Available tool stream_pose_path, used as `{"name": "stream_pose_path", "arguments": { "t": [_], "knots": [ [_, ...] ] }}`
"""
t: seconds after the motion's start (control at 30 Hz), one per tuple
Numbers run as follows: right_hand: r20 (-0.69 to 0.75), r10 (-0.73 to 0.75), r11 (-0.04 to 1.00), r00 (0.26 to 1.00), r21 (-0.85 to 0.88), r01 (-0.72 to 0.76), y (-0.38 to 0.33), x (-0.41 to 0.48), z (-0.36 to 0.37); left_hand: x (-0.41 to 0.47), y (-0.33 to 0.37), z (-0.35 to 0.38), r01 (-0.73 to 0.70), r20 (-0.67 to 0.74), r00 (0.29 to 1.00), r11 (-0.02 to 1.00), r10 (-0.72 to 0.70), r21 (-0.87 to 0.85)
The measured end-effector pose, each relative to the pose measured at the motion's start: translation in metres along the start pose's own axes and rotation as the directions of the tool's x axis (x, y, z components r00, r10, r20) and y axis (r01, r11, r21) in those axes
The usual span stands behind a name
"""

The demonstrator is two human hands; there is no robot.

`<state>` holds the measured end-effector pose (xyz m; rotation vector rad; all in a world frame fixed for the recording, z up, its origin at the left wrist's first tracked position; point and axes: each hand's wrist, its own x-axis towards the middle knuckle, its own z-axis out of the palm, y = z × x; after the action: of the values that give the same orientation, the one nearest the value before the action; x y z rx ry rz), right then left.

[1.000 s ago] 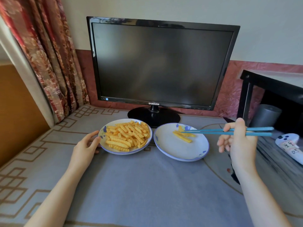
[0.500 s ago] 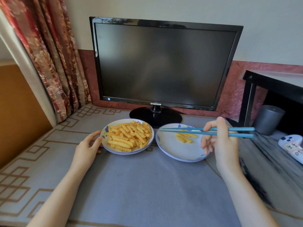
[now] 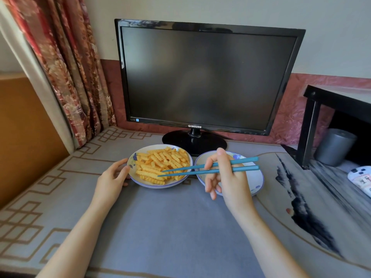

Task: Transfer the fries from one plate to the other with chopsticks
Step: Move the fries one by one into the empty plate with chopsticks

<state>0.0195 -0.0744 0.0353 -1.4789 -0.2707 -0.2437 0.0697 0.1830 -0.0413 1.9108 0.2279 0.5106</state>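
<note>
Fries: a heap of crinkle-cut fries (image 3: 160, 167) fills the left plate (image 3: 152, 186), which stands just beside the right plate (image 3: 256, 177) in front of a Samsung monitor (image 3: 200, 77).
Chopsticks: a pair of blue chopsticks (image 3: 247, 168) spans the gap between the plates, tips slightly parted over the near side of the heap. We cannot tell whether they touch a fry.
Right hand: the right hand (image 3: 226, 177) hovers over the right plate. Thumb, index and middle fingers pinch the sticks mid-length, and the last two fingers curl underneath.
Left hand: the left hand (image 3: 112, 177) rests against the left plate's outer rim, fingers relaxed and gently curved, tips touching the rim.
Step in hand: we judge this the reach for a pick-up, with no fry between the tips.
Next move: as we read it, the tips must straddle one fry, close on it, lift it clear and carry it right.
Progress: most of the job looks to lie ahead. The right hand hides what the right plate holds.
Count: we count two plates, two chopsticks, two hands and one monitor. The fries overlap too much to count, some dozens at a guess.
Surroundings: a grey patterned table mat (image 3: 170, 227) lies beneath, with a floral curtain (image 3: 70, 67) at left. At right a grey cylinder (image 3: 333, 147) sits under a black stand (image 3: 341, 97).
</note>
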Motion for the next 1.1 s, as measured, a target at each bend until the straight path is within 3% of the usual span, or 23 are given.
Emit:
{"name": "stream_pose_path", "arguments": {
  "t": [0.57,1.1],
  "knots": [
    [0.129,-0.072,0.991,0.989,-0.105,0.086,0.012,-0.004,0.014,0.000,0.001,0.000,0.000,0.002,1.000,1.000,0.000,0.009],
    [-0.195,-0.018,1.000,0.981,0.020,0.022,-0.010,-0.010,-0.013,0.002,-0.004,0.000,0.010,0.006,1.000,1.000,-0.009,-0.007]
  ]
}}
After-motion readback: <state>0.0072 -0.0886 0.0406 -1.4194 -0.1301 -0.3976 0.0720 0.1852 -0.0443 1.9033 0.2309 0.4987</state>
